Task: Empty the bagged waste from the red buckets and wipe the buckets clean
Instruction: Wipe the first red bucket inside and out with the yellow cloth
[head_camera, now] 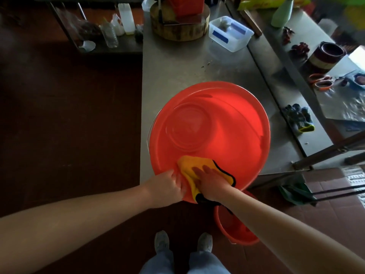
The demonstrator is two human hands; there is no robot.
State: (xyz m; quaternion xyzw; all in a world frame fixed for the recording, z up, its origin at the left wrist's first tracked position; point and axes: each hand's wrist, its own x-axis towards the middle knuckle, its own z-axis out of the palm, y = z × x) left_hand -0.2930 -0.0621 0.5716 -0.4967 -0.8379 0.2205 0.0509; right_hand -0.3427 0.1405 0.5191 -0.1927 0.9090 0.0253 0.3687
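Note:
A large red bucket (227, 123) stands on the steel table (177, 64) near its front left corner, its inside bare. My left hand (167, 186) grips the bucket's near rim, fingers curled over the edge. My right hand (209, 180) presses a yellow cloth (189, 165) with a black border flat against the inner near wall. A second red bucket (233, 228) sits on the floor below my right forearm, partly hidden by it.
On the table stand a round wooden chopping block (177, 26), a clear plastic box (230, 33) and work gloves (299, 117). Orange scissors (321, 81) and a dark cup (325, 56) lie at right. A shelf with bottles (110, 32) is back left.

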